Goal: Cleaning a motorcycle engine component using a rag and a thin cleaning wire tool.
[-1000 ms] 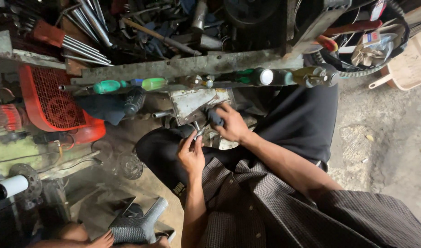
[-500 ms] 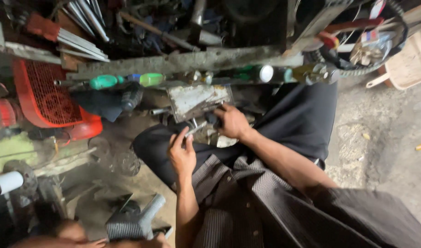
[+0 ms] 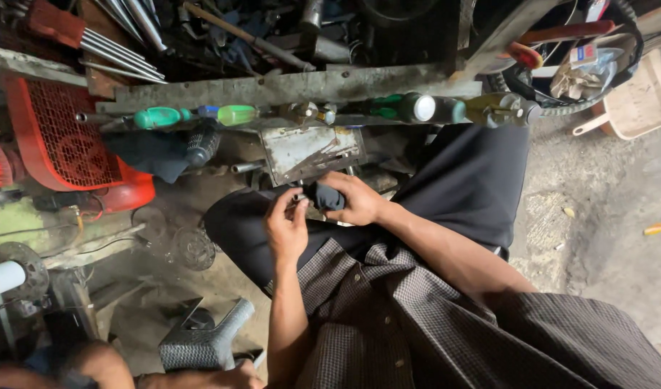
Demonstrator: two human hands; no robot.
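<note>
At mid-frame my right hand point(image 3: 355, 199) now grips a dark part point(image 3: 329, 196); my left hand point(image 3: 287, 225) has closed in, fingers pinching its small metal end point(image 3: 299, 197).

Dim cluttered workshop, rough concrete floor point(image 3: 618, 216) at right, worn wooden rail point(image 3: 287, 86) across the top, red grille point(image 3: 64, 137) at left, cream tub point(image 3: 644, 101) in the upper right corner

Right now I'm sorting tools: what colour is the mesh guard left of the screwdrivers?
Red mesh guard, clearest in the head view.
</note>
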